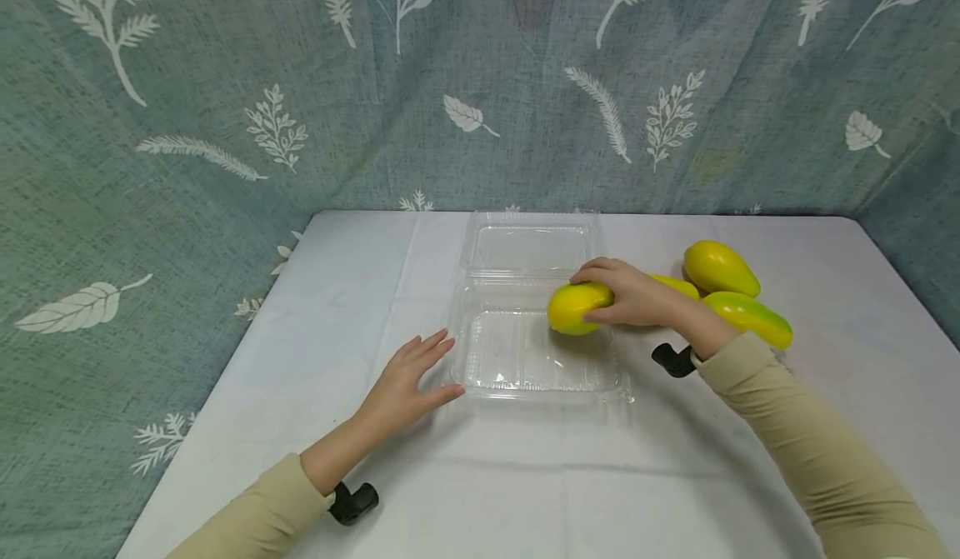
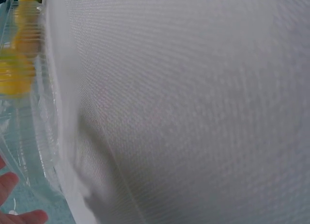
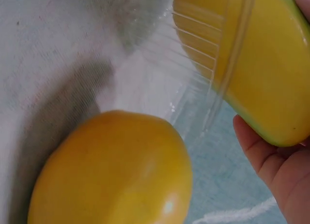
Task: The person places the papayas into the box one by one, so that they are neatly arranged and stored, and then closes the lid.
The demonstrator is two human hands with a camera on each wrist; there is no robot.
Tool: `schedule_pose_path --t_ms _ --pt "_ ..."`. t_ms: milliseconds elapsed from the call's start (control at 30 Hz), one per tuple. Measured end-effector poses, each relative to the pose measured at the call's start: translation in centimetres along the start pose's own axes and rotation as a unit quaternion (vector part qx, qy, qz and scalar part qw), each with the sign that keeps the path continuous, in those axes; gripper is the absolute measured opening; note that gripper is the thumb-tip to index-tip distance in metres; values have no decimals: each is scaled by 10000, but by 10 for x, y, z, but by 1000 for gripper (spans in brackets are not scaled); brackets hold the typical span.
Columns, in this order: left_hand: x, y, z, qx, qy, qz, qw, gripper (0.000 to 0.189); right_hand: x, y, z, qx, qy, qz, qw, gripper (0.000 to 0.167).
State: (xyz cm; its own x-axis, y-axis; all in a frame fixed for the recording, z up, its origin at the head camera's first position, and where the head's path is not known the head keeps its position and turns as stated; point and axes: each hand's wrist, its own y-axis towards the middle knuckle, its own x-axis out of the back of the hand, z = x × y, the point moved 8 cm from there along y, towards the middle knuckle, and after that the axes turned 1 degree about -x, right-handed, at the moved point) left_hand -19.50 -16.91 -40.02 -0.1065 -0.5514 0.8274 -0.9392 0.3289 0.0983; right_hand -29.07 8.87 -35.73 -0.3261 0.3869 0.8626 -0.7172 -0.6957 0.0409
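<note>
A yellow-green mango (image 1: 576, 309) is held in my right hand (image 1: 633, 294), over the right part of an open clear plastic box (image 1: 517, 388). In the right wrist view the mango (image 3: 271, 64) overlaps the box's ribbed wall (image 3: 220, 64), with fingers and thumb round its near end. My left hand (image 1: 408, 384) is at the box's left front corner, fingers spread and nothing in it. The box's hinged lid (image 1: 534, 247) lies folded back toward the far table edge.
Right of the box lie a mango (image 1: 720, 267) at the back, another (image 1: 748, 317) in front of it, and one (image 1: 678, 286) partly behind my right hand. A white cloth (image 1: 525, 492) covers the table. A leaf-patterned curtain (image 1: 525, 151) hangs behind.
</note>
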Motion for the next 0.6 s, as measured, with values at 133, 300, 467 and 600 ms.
schedule_pose_path --t_ms 133,300,467,600 --pt "-1 0 0 12 -33 4 10000 68 -3 3 -2 -123 26 32 9999 47" --pt "0 1 0 28 -65 -9 10000 68 -6 4 -5 -332 92 68 9994 50" --pt "0 0 1 16 -3 -16 10000 68 -10 5 -6 -468 185 101 9987 51" --pt "0 -1 0 4 -14 -32 10000 68 -11 5 -6 -501 214 105 9985 52"
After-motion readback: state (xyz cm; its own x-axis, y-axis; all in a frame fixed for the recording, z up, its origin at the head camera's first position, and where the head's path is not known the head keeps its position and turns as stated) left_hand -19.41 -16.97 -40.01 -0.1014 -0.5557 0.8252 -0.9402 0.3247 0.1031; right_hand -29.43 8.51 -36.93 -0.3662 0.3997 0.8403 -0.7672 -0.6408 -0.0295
